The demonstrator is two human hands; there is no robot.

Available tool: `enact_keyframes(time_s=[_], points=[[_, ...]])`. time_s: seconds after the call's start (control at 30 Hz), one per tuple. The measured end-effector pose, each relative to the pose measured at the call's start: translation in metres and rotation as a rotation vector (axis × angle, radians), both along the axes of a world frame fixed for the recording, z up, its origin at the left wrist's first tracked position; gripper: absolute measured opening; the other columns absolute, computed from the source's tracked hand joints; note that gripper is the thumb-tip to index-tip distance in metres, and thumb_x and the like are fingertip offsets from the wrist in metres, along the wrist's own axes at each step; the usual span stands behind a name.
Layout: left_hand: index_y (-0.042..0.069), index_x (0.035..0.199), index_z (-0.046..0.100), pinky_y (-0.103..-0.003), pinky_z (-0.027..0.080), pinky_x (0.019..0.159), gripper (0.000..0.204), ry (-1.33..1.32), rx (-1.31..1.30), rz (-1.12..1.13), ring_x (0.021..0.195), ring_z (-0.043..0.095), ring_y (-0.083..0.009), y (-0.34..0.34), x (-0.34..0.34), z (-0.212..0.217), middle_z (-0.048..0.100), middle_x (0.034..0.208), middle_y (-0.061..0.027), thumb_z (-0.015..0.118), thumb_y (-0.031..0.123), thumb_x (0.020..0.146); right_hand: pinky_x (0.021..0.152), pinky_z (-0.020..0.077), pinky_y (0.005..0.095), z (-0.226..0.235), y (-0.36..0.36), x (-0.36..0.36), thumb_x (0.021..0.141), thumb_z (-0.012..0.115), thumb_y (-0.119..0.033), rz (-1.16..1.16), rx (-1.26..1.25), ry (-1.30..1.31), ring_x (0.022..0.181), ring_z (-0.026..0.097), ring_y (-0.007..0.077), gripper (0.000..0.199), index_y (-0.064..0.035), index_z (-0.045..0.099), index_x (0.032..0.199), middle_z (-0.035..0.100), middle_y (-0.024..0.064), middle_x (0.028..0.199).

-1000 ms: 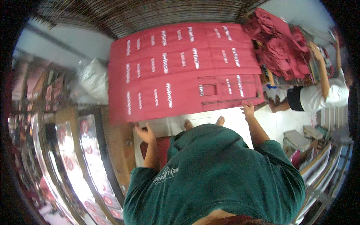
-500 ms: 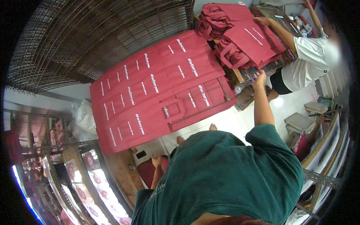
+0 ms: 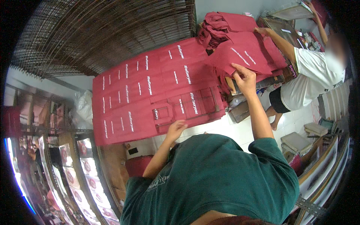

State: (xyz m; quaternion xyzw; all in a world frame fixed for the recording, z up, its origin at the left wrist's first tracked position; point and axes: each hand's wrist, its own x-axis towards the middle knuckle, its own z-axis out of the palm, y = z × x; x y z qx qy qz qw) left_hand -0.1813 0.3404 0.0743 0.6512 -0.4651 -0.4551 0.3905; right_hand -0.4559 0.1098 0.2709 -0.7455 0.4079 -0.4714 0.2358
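Note:
My right hand [image 3: 246, 79] pinches the near corner of a red printed tote bag [image 3: 234, 56], which slants off the top of a bag pile at the right end of the table. My left hand [image 3: 175, 131] hovers by the near edge of the table, open and holding nothing. Between the hands, red fabric pieces with white lettering [image 3: 135, 90] cover the tabletop in overlapping rows. A bag with a rectangular handle outline [image 3: 164, 113] lies at the near right part of that layer.
Across the right corner, a co-worker in a white shirt [image 3: 309, 71] rests one hand [image 3: 261, 31] by the bag pile and raises a flat frame [image 3: 290, 12] with the other. A wire rack [image 3: 112, 33] overhangs the far side. Framed screens [image 3: 326, 168] stand at right.
My right hand has moved up and left and taken the bag's corner. My left hand has risen toward the table. The co-worker's frame has swung up into view.

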Motion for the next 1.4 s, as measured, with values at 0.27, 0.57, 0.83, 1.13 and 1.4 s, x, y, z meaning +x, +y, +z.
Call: enact_keyframes(time_s=[0.27,0.57,0.83,1.13,1.4], points=[[0.009,0.136,0.031,-0.049,0.029,0.100,0.096,1.472,0.250,-0.318,0.123,0.037,-0.0306,-0.095,-0.065,0.046,0.037,0.136,-0.0139,0.025,0.080,0.072,0.078,0.0438,0.0263,0.071,0.006,-0.065,0.080,0.053,0.001,0.311,-0.168,-0.583,0.091,0.054,0.0114,0.024,-0.0005,0.054,0.104,0.058,0.0061,0.100],[0.004,0.118,0.048,-0.048,0.035,0.097,0.043,1.325,-0.124,0.195,0.112,0.048,-0.0290,-0.106,-0.029,0.166,0.052,0.120,-0.0124,0.047,0.030,0.084,0.088,0.0411,0.0377,0.009,-0.029,-0.111,0.059,0.073,-0.013,0.361,0.356,-0.609,0.112,0.044,0.0238,0.075,-0.0076,0.037,0.125,0.042,0.0111,0.125],[0.003,0.105,0.052,-0.024,0.051,0.055,0.026,1.260,-0.211,0.371,0.079,0.062,-0.0167,-0.044,0.075,0.165,0.061,0.098,-0.0082,0.049,0.009,0.080,0.094,0.0369,0.0518,-0.032,0.096,0.017,0.058,0.079,-0.035,1.315,1.176,-1.053,0.128,0.030,0.0339,0.102,-0.0196,0.019,0.140,0.020,0.0109,0.145],[0.000,0.108,0.039,-0.028,0.047,0.056,0.038,0.907,-0.071,0.593,0.079,0.057,-0.0225,0.029,0.134,0.112,0.058,0.096,-0.0117,0.059,0.010,0.078,0.094,0.0388,0.0395,-0.087,0.097,0.108,0.081,0.057,-0.011,0.358,1.161,-0.831,0.108,0.048,0.0219,0.055,-0.0082,0.036,0.131,0.046,0.0050,0.124],[0.008,0.105,0.052,-0.028,0.043,0.059,0.023,0.960,-0.135,0.492,0.080,0.057,-0.0166,0.033,0.178,0.129,0.061,0.100,-0.0039,0.054,0.018,0.084,0.096,0.0358,0.0448,-0.046,0.064,0.148,0.084,0.056,-0.032,0.384,1.142,-1.081,0.110,0.049,0.0233,0.030,-0.0111,0.063,0.105,0.058,0.0052,0.114]])
